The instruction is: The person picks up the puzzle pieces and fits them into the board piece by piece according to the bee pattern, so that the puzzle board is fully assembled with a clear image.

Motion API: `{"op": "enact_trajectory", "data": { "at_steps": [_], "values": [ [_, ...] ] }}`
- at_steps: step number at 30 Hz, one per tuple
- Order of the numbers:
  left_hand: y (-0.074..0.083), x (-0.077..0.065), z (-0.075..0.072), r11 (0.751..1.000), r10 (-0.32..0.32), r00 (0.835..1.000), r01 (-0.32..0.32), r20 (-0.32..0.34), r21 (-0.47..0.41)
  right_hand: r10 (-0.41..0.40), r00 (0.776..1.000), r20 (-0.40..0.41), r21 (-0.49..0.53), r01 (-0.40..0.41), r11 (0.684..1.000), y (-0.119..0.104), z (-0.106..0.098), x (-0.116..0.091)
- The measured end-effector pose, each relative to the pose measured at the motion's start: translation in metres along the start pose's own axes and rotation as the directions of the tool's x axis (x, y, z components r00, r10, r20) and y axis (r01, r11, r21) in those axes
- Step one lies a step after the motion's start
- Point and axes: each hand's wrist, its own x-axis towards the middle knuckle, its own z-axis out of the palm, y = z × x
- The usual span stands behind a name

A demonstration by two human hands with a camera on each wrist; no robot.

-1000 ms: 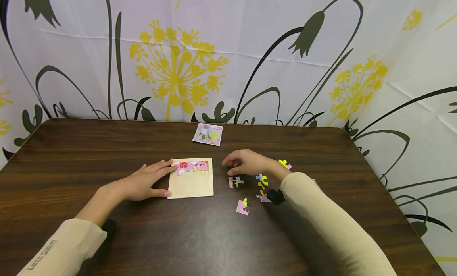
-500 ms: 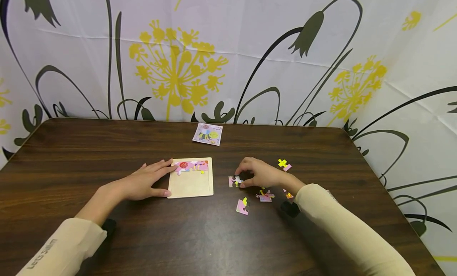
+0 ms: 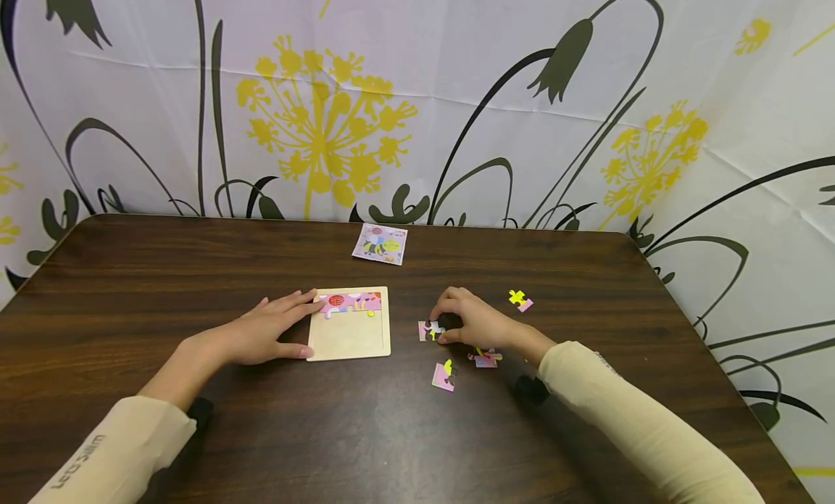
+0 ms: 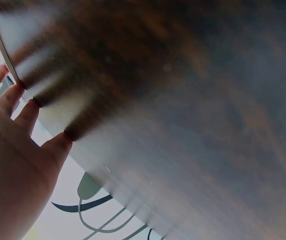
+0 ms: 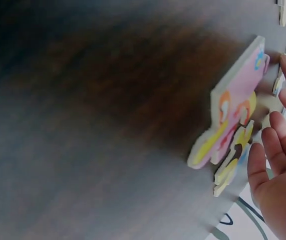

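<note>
My left hand (image 3: 264,333) lies with straight fingers on the left edge of a wooden puzzle board (image 3: 349,339); its fingers (image 4: 27,115) reach the rim in the left wrist view. A strip of pink printed pieces (image 3: 352,302) fills the board's top row. My right hand (image 3: 479,323) pinches the right side of a pink, black and yellow puzzle piece (image 3: 424,331), which lies flat on the table. Closer to the right wrist camera are a pink piece (image 5: 240,92) and a yellow and black piece (image 5: 237,152). The right hand and forearm partly cover pieces beneath them in the head view.
Loose puzzle pieces lie around the right hand: a pink and yellow one (image 3: 443,376), a multicoloured one (image 3: 486,358) and a yellow one (image 3: 520,299). A bee picture card (image 3: 380,244) lies at the back of the brown table (image 3: 313,431), before a flowered cloth (image 3: 457,69).
My right hand has moved right and slightly nearer, and its thumb and fingers have come together on the piece's right side. My left hand and the board have stayed put.
</note>
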Motion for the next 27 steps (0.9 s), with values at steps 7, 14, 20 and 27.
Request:
{"op": "enact_trajectory", "data": {
  "at_steps": [7, 14, 20, 27],
  "values": [
    [-0.0004, 0.0001, -0.0005, 1.000, -0.001, 1.000, 0.001, 0.003, 0.007, -0.032, 0.999, -0.025, -0.009, 0.032, 0.999, 0.0006, 0.0029, -0.0009],
    [-0.0007, -0.0003, -0.0006, 1.000, -0.011, 1.000, 0.011, 0.006, -0.004, -0.063, 0.997, -0.039, -0.031, 0.062, 0.998, 0.0022, 0.0047, -0.0010],
    [-0.0008, 0.0001, -0.0017, 1.000, -0.018, 0.999, 0.019, 0.030, -0.015, -0.094, 0.994, -0.055, -0.042, 0.091, 0.995, 0.0028, 0.0053, -0.0021],
    [-0.0013, 0.0010, -0.0027, 1.000, -0.002, 0.999, 0.003, 0.036, -0.020, -0.121, 0.991, -0.057, -0.057, 0.118, 0.991, 0.0033, 0.0065, -0.0024]
  ]
}}
